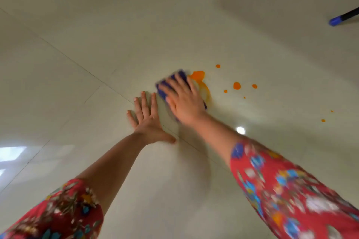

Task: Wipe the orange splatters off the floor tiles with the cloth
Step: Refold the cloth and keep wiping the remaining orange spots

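Near the frame's middle, the right hand (183, 101) presses flat-fingered on the blue cloth (174, 77), touching the biggest of the orange splatters (198, 75). Left hand (146, 117) lies open on the floor tiles (77, 103). Smaller drops (237, 85) dot the right.

Two hands show, the left hand (145, 118) and the right hand (184, 101). One blue cloth (161, 91) lies under the right hand. One big orange blotch (198, 74) sits just beyond its fingers, and seven small orange drops (237, 85) lie to the right of this hand. One blue-tipped stick (343, 18) lies far beyond it.
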The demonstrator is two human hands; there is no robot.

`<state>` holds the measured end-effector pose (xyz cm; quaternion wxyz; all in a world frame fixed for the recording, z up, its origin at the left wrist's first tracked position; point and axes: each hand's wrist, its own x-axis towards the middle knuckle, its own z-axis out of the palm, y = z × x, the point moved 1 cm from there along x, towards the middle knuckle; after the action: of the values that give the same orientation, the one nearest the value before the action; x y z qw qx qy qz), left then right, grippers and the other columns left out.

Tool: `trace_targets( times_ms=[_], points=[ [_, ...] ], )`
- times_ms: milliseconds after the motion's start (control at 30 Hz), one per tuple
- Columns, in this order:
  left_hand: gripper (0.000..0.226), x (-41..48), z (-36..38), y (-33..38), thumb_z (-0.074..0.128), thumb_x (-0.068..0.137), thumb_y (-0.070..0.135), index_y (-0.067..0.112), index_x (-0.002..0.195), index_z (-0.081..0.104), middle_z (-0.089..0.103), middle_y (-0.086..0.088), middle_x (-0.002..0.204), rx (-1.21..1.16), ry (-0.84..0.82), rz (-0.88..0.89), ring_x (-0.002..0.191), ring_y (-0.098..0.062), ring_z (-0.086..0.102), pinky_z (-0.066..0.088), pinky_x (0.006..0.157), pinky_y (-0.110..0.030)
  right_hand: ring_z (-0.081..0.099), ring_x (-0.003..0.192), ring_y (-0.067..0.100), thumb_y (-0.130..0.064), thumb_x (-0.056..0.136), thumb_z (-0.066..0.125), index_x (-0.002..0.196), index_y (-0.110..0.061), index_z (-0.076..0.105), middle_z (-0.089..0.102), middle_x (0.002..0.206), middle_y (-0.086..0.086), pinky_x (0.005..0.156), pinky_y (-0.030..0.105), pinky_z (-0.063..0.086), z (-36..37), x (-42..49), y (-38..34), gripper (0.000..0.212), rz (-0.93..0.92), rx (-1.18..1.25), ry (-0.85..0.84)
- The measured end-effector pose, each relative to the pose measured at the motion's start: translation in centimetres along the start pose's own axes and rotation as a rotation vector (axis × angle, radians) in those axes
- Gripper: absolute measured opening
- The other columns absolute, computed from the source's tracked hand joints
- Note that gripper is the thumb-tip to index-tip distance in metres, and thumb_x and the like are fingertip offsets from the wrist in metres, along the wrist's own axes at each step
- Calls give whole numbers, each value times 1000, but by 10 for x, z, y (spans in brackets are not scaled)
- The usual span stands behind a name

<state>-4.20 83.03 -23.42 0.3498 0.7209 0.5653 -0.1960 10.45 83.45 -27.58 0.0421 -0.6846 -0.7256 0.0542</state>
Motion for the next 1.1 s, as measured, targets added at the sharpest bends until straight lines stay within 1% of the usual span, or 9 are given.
trace_targets(
  times_ms=[133, 267, 400, 533, 633, 767, 967, 1033, 1100],
  points=[
    [161, 6, 5, 26, 80, 39, 69, 28, 139, -39, -51, -2, 143, -50, 28, -37, 130, -27, -47, -23, 103, -63, 2, 150, 24, -40, 102, 27, 151, -34, 26, 24, 159, -7, 117, 46, -9, -12, 55, 70, 49, 372, -20, -50],
    [158, 7, 7, 24, 72, 38, 81, 30, 139, -40, -51, 3, 143, 36, 25, 16, 133, -19, -45, -19, 104, -68, 10, 149, 28, -42, 100, 28, 147, -35, 35, 32, 156, -3, 118, 52, 1, -8, -23, 96, 49, 645, 3, 115],
    [164, 9, -2, 28, 80, 35, 72, 32, 135, -44, -58, 0, 136, 92, -87, -10, 129, -23, -49, -16, 102, -69, 27, 144, 32, -39, 96, 35, 144, -29, 43, 42, 151, 3, 116, 51, 24, 5, -81, 32, 49, 294, 24, 115],
    [167, 7, -6, 29, 84, 32, 66, 35, 133, -45, -60, 1, 133, 97, -135, -25, 127, -22, -51, -16, 103, -69, 29, 144, 28, -43, 97, 28, 144, -35, 42, 43, 150, -3, 115, 45, 22, -1, -9, 38, 49, 31, 39, 16],
    [168, 5, -7, 31, 85, 32, 66, 36, 131, -47, -61, 2, 132, 82, -140, -21, 127, -21, -51, -17, 103, -69, 21, 147, 27, -50, 92, 13, 147, -37, 34, 34, 156, -4, 115, 45, 15, -12, 18, 118, 61, 479, 14, 16],
    [168, 6, -5, 30, 85, 31, 65, 36, 130, -48, -62, 3, 131, 85, -134, -17, 127, -20, -51, -19, 101, -69, 23, 146, 31, -41, 98, 30, 147, -31, 38, 37, 154, 2, 115, 52, 20, -10, -68, 146, 51, 877, 22, 202],
    [167, 6, -8, 32, 86, 33, 64, 35, 134, -44, -59, 1, 135, 81, -151, -31, 127, -21, -51, -18, 102, -67, 28, 144, 31, -40, 99, 35, 145, -31, 43, 42, 151, 1, 115, 47, 25, 8, -68, 30, 47, 119, 90, 85],
    [167, 6, -8, 33, 86, 33, 64, 35, 134, -44, -59, 2, 135, 79, -152, -26, 127, -21, -51, -19, 102, -67, 30, 143, 30, -42, 97, 29, 143, -32, 44, 44, 149, 0, 114, 46, 27, 1, -15, 59, 50, 158, 90, 75],
    [168, 5, -7, 33, 86, 32, 65, 37, 132, -46, -60, 3, 133, 75, -155, -24, 127, -20, -51, -19, 102, -67, 27, 144, 31, -47, 92, 17, 145, -33, 40, 39, 153, 0, 114, 46, 26, -6, 10, 113, 61, 431, 52, 37]
  ],
)
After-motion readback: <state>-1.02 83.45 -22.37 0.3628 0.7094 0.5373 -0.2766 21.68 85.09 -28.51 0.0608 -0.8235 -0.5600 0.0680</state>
